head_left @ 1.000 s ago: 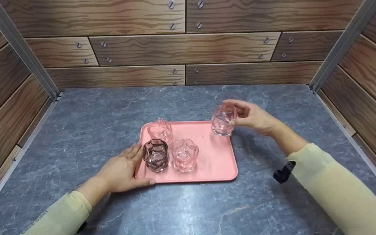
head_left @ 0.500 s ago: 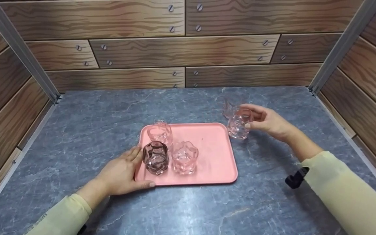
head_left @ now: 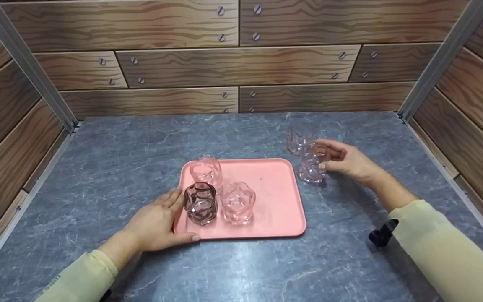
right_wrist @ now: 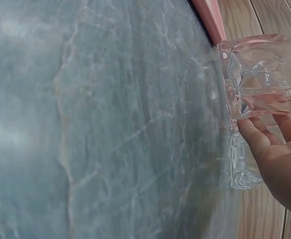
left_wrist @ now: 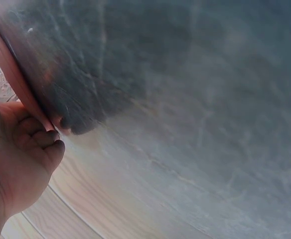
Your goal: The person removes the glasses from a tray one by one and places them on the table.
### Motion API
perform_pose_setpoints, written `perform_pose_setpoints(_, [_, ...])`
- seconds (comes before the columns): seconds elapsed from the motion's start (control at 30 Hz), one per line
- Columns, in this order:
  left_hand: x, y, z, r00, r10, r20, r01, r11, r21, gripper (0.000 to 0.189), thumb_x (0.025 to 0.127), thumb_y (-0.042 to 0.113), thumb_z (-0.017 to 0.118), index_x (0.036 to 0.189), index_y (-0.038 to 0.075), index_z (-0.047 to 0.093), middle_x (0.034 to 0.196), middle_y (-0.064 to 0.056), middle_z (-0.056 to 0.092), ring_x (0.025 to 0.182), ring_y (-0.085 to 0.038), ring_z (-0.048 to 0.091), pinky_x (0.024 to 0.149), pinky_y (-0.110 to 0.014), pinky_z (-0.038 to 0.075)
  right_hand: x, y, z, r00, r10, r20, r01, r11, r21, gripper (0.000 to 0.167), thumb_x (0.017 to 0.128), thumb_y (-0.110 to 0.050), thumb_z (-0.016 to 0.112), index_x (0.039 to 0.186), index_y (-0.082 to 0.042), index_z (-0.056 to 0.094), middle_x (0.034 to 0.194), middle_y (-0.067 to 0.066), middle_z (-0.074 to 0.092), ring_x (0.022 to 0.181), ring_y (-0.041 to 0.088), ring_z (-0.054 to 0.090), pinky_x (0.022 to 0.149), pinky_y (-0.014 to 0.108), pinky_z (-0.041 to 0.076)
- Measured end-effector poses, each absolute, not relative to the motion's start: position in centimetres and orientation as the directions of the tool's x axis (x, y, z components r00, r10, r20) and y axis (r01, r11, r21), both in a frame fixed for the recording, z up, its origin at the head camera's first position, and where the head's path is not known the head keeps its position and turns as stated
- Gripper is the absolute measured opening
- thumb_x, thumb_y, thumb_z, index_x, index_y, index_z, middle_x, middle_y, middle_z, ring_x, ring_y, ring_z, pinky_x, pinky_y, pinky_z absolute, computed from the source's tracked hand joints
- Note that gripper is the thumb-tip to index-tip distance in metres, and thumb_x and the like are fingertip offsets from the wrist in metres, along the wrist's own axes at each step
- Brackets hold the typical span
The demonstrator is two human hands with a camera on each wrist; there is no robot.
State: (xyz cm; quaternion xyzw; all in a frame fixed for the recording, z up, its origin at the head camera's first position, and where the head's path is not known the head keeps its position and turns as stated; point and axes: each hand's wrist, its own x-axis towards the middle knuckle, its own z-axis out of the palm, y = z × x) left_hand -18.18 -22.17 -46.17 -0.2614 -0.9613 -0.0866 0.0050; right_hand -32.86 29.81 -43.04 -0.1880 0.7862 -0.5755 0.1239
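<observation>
My right hand (head_left: 352,167) holds a clear glass (head_left: 312,171) upright on the table just off the tray's right edge, thumb in front and fingers behind. In the right wrist view its fingers lie along the wavy wall of this glass (right_wrist: 260,74). Another clear glass (head_left: 297,140) stands right behind it. My left hand (head_left: 155,222) grips the near left corner of the pink tray (head_left: 275,201), thumb along the front rim and fingers at the left rim. On the tray stand a smoky dark glass (head_left: 201,205), a clear glass (head_left: 238,205) beside it and another clear glass (head_left: 206,170) behind.
The grey marbled table (head_left: 241,268) is bounded at the back by a wood-patterned wall (head_left: 237,65). Similar panels (head_left: 472,113) rise at both sides, with metal posts in the rear corners.
My right hand has carried its glass from over the tray's far right corner rightward and nearer, onto the table. The glass behind has come into sight. The left hand has stayed at the tray.
</observation>
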Motion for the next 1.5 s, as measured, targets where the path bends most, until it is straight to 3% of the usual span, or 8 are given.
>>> perform_pose_setpoints(0.63, [-18.0, -22.1, -46.0, -0.865, 0.501, 0.034, 0.5, 0.852, 0.154, 0.123, 0.089, 0.09, 0.049, 0.159, -0.01, 0.037, 0.163, -0.034, 0.033, 0.15, -0.05, 0.037, 0.12, -0.059, 0.038, -32.9, 29.0, -43.8, -0.891, -0.451, 0.055, -0.172, 0.223, -0.959, 0.074, 0.093, 0.007, 0.074, 0.159, 0.005, 0.041, 0.152, 0.033, 0.052, 0.122, 0.03, 0.068, 0.098, 0.025, 0.058])
perform_pose_setpoints(1.17, [-17.9, -22.2, -46.0, -0.865, 0.501, 0.037, 0.5, 0.851, 0.16, 0.123, 0.089, 0.09, 0.048, 0.159, -0.01, 0.037, 0.162, -0.035, 0.035, 0.151, -0.048, 0.037, 0.122, -0.058, 0.036, -32.9, 28.8, -43.9, -0.886, -0.46, 0.052, -0.175, 0.229, -0.958, 0.075, 0.093, 0.006, 0.074, 0.16, 0.003, 0.04, 0.153, 0.031, 0.052, 0.128, 0.026, 0.063, 0.1, 0.025, 0.056])
perform_pose_setpoints(1.5, [-18.2, -22.1, -46.0, -0.867, 0.497, 0.028, 0.494, 0.854, 0.162, 0.124, 0.088, 0.091, 0.048, 0.159, -0.01, 0.036, 0.163, -0.034, 0.034, 0.151, -0.049, 0.037, 0.121, -0.058, 0.036, -32.8, 28.8, -43.2, -0.885, -0.466, 0.008, -0.143, 0.256, -0.956, 0.081, 0.095, 0.002, 0.075, 0.164, 0.002, 0.032, 0.161, 0.028, 0.044, 0.141, 0.04, 0.051, 0.102, 0.024, 0.055])
